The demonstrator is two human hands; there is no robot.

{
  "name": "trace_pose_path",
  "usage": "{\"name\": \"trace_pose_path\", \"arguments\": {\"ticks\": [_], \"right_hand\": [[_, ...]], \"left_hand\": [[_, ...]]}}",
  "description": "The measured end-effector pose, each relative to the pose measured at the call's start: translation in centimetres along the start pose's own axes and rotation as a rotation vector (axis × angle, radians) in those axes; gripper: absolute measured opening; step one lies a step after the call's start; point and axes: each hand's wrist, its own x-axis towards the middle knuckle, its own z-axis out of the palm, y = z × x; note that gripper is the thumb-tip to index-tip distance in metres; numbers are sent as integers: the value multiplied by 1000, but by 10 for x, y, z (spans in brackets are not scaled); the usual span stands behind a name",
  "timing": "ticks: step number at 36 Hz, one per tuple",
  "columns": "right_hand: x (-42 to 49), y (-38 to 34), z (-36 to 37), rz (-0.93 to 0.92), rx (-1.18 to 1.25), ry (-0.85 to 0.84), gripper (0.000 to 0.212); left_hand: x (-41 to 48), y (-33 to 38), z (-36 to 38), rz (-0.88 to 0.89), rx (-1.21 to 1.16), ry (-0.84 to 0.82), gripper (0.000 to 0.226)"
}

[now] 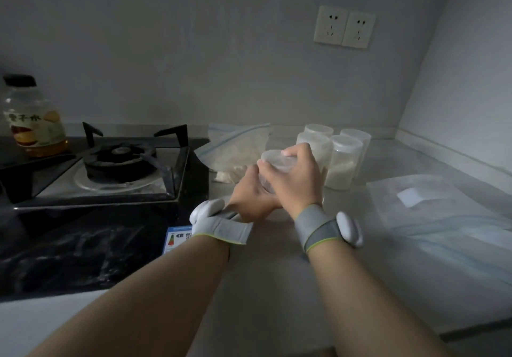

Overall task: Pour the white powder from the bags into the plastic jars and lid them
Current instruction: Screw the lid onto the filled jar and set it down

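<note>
A: While the left hand point(250, 197) wraps around the jar point(265, 184), where is the right hand point(295, 178)?
B: On top, fingers curled over the lid point(273, 158), above the counter point(277, 279).
A: And beyond?
B: Four lidded jars point(345, 162) are just behind on the right, the powder bag point(235, 153) is far left of them, and the stove point(119, 162) is further left.

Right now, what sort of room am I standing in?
Probably a home kitchen: a gas burner, a labelled bottle standing beside it, and twin wall sockets above the counter.
</note>
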Motion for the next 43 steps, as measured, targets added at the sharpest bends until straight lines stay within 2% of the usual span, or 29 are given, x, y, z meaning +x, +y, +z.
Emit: {"name": "trace_pose_path", "arguments": {"ticks": [3, 5, 9, 15, 20, 28, 36, 39, 41, 42, 43], "right_hand": [[7, 4, 0, 40, 111, 14, 37], [13, 10, -1, 120, 219, 19, 34], [18, 17, -1, 281, 418, 5, 34], [19, 18, -2, 384, 536, -24, 30], [18, 16, -4, 444, 589, 39, 32], [14, 16, -5, 437, 626, 64, 32], [13, 17, -5, 420, 677, 37, 31], [12, 14, -10, 386, 766, -48, 29], [13, 18, -13, 361, 871, -162, 30], [14, 19, -13, 367, 908, -231, 39], [12, 19, -13, 397, 920, -282, 60]], "left_hand": [[4, -1, 2, 7, -21, 24, 97], [9, -1, 5, 12, 32, 43, 86], [10, -1, 2, 63, 119, 61, 80], [7, 3, 2, 76, 262, 69, 71], [3, 8, 3, 80, 304, 56, 60], [3, 11, -4, 37, 139, 22, 55], [1, 12, -13, -78, -149, -150, 65], [0, 10, -18, -91, -340, -278, 81], [1, 7, -22, -105, -453, -385, 83], [1, 6, -24, -111, -501, -428, 82], [0, 5, -24, -124, -543, -463, 80]]}}
